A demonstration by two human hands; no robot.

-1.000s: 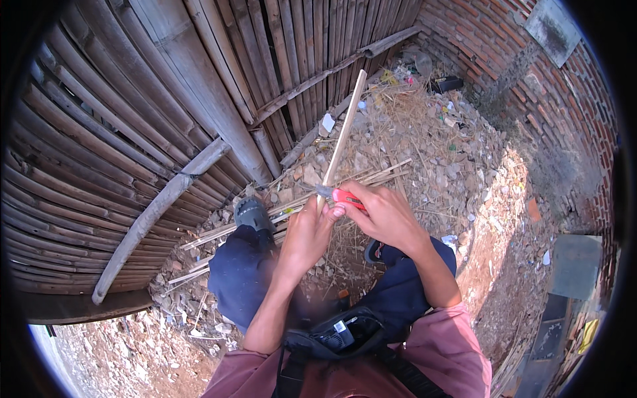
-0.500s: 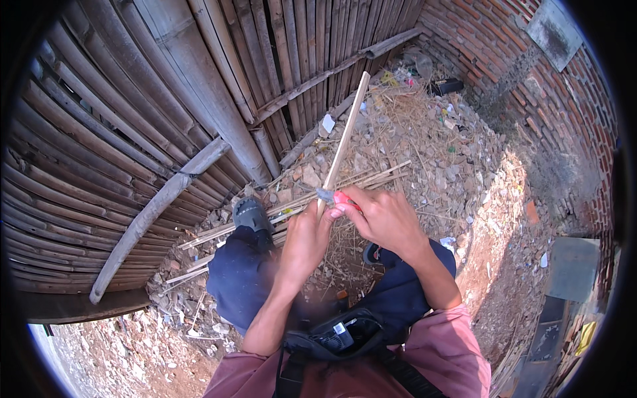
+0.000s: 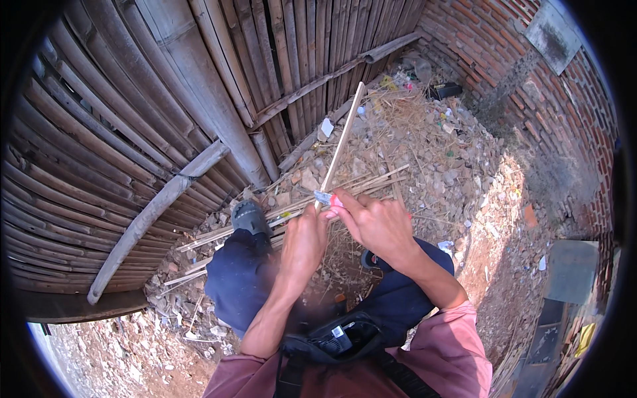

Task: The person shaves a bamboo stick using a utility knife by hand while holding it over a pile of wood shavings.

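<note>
A long, thin, straight strip of pale wood or bamboo (image 3: 343,139) slants up and slightly to the right from the person's left grip (image 3: 303,240), its lower end pinched between thumb and fingers and its narrow far end raised clear in the air. A small cutter with a red handle and a grey metal blade (image 3: 324,197) lies across the strip just above that hold, the blade pointing left and meeting the wood. The right grip (image 3: 381,222) wraps around the cutter's handle, hiding most of it, so only some red shows beside the fingers.
</note>
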